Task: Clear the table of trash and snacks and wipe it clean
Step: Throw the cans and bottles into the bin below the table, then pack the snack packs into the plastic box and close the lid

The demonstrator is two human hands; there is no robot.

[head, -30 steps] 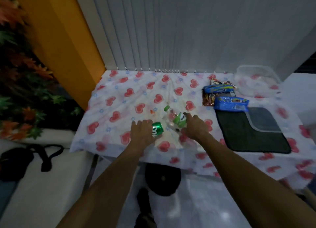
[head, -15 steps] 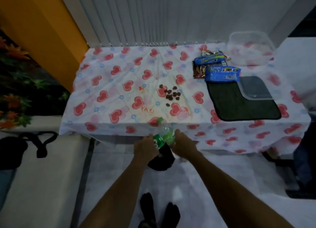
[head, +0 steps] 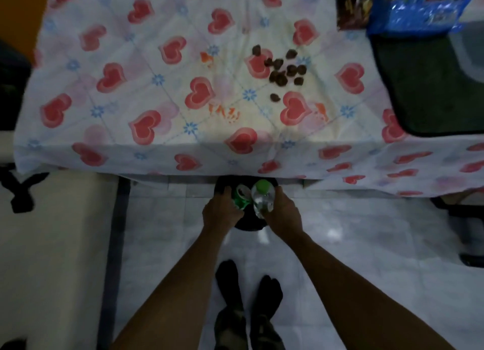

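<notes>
Looking down: two feet in dark socks [head: 247,294] stand on the pale glossy tiled floor [head: 353,258], nearest the camera.
Left hand: the left hand [head: 220,211] is wrapped around a crushed green metal drink can [head: 242,196], fingers closed on its side.
Right hand: the right hand [head: 281,213] clasps a clear plastic bottle with a green cap [head: 262,196], cap pointing toward the table.
Can and bottle: side by side, touching or nearly so, held off the table, just beyond its near edge and over the bin.
Bin: a round black bin [head: 247,222] sits on the floor partly under the near edge, mostly hidden by the hands.
Table: covered with a white cloth printed with red hearts and blue flowers [head: 117,74], hanging over the near edge.
Crumbs: small dark brown snack pieces [head: 281,70] lie scattered mid-table, with orange smears [head: 225,112] nearer the near edge.
Right side: a dark green rectangular mat [head: 429,87] reaches the right edge.
Far right corner: a shiny blue snack packet [head: 419,7] beside a dark brown snack packet [head: 353,7], both cut off by the frame.
</notes>
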